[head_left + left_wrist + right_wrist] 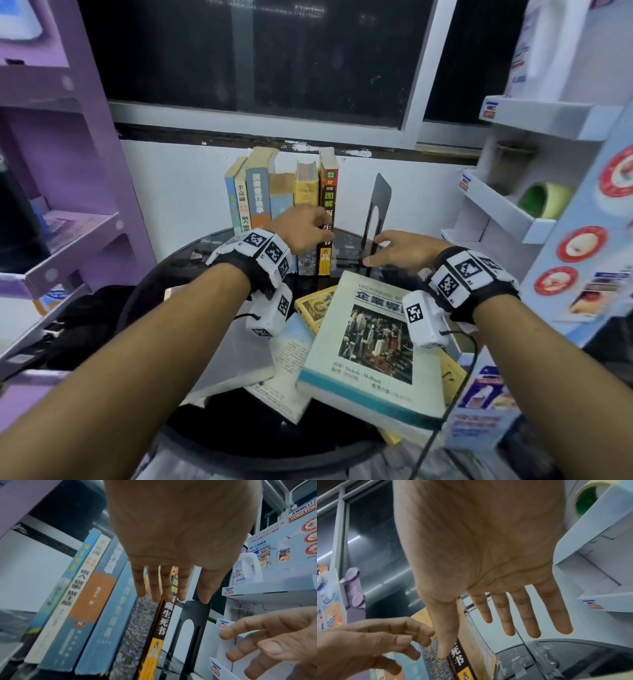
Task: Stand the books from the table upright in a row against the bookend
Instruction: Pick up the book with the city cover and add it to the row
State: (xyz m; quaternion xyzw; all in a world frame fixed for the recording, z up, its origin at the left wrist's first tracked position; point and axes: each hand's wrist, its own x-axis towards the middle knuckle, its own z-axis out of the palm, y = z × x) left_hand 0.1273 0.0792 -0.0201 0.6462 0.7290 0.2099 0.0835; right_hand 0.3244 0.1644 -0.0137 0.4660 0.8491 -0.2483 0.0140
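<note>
Books (284, 209) stand upright in a row at the back of the round black bench (219, 442), six spines showing, w/ the dark-spined one (328, 219) at the right end. Black metal bookend (378, 209) stands just right of that row, a gap between it & the last book, so the row isn't against it. Left hand (303, 229) is up in front of the row's right end, over the yellow & dark spines; in the left wrist view its fingers (155, 586) are straight & a little spread, pointing at the spines, holding nothing. Can't tell if the tips actually touch the books. Right hand (404, 248) hovers low, near the bookend's base, palm down; right wrist view shows its fingers (527, 616) straight & spread wide, nothing in them. More books lie flat at the front of the bench: a big pale one w/ a city photo cover (373, 346) on top, tilted, overlapping a yellow one (313, 306) & a white paperback (291, 370) beneath it. Purple shelf unit (68, 144) to the left, white display rack (534, 137) w/ a green tape roll (544, 200) to the right, dark window (257, 54) behind.
</note>
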